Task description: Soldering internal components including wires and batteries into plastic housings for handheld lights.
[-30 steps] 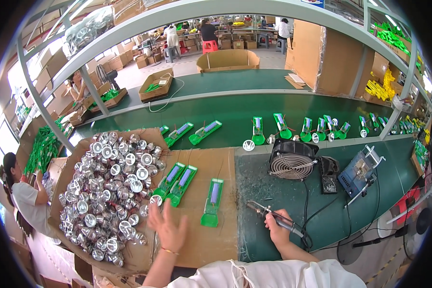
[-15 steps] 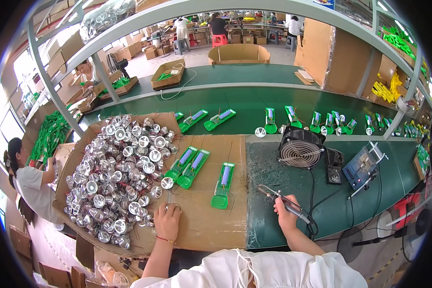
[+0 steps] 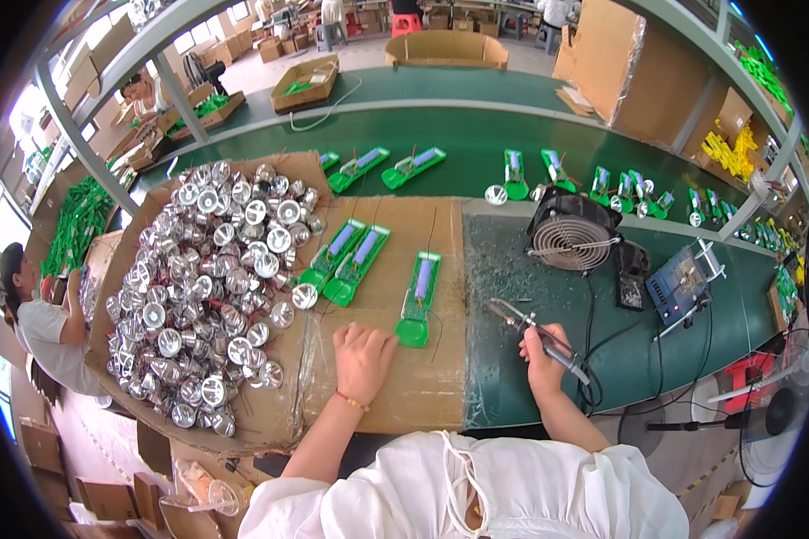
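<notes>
My left hand [image 3: 365, 359] rests over the cardboard with its fingers curled under. Its fingertips are next to the lower end of a green plastic housing [image 3: 413, 332] that carries a purple cylindrical cell and thin wires; what the fingers hold, if anything, is hidden. In my right hand [image 3: 544, 361] is a soldering iron [image 3: 562, 353] with a cable, its tip pointing up and left over the green mat. Two more green housings [image 3: 355, 274] lie side by side left of the single one. A loose silver reflector [image 3: 305, 296] sits by their lower ends.
A cardboard tray [image 3: 283, 431] heaped with silver reflectors [image 3: 207, 287] stands at left. Behind the mat are a black fan [image 3: 568, 235], a small black box [image 3: 632, 274] and a blue soldering station [image 3: 679, 289]. More green housings [image 3: 515, 175] line the far strip. A co-worker [image 3: 49, 328] sits at left.
My left hand has moved right, from beside the reflector heap to the single green housing's lower end. My right hand still grips the soldering iron. The whole view has tilted downward.
</notes>
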Demonstrator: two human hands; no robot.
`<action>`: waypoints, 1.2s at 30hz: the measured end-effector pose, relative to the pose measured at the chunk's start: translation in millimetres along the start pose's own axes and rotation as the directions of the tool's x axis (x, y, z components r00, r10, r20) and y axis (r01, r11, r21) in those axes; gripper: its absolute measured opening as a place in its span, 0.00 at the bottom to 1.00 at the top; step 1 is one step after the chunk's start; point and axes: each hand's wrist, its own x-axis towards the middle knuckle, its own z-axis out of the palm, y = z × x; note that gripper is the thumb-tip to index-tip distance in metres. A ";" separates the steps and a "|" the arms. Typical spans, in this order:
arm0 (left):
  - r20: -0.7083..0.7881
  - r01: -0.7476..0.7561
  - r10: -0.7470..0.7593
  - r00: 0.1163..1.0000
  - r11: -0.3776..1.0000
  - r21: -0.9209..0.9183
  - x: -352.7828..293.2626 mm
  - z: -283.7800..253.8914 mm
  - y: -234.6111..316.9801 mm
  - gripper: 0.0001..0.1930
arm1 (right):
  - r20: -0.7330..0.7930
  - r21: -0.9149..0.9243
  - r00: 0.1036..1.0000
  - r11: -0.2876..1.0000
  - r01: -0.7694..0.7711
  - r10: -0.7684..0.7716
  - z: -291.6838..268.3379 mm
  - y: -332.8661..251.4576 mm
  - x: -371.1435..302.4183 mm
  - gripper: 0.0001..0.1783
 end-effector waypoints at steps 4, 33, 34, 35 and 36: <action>-0.084 -0.062 0.059 0.995 0.997 -0.035 -3.0 -2.2 -15.9 0.03 | -0.027 -0.021 0.999 0.999 -0.025 0.025 0.1 1.0 -2.1 0.10; 0.097 0.386 -0.388 0.917 0.796 -0.465 15.1 18.4 17.1 0.04 | 0.295 -0.026 0.952 0.995 0.097 -0.085 41.2 -26.0 -28.0 0.09; 0.054 0.366 -0.388 0.920 0.803 -0.471 15.5 19.2 17.4 0.04 | 0.281 -0.040 0.957 0.996 0.085 -0.071 43.1 -25.1 -27.0 0.09; 0.011 0.346 -0.388 0.922 0.808 -0.476 15.9 20.5 17.3 0.04 | 0.280 -0.042 0.957 0.996 0.084 -0.069 45.3 -25.1 -25.7 0.09; 0.011 0.348 -0.391 0.921 0.808 -0.476 16.0 21.5 16.4 0.04 | 0.276 -0.021 0.960 0.998 0.053 -0.045 48.0 -26.5 -24.4 0.09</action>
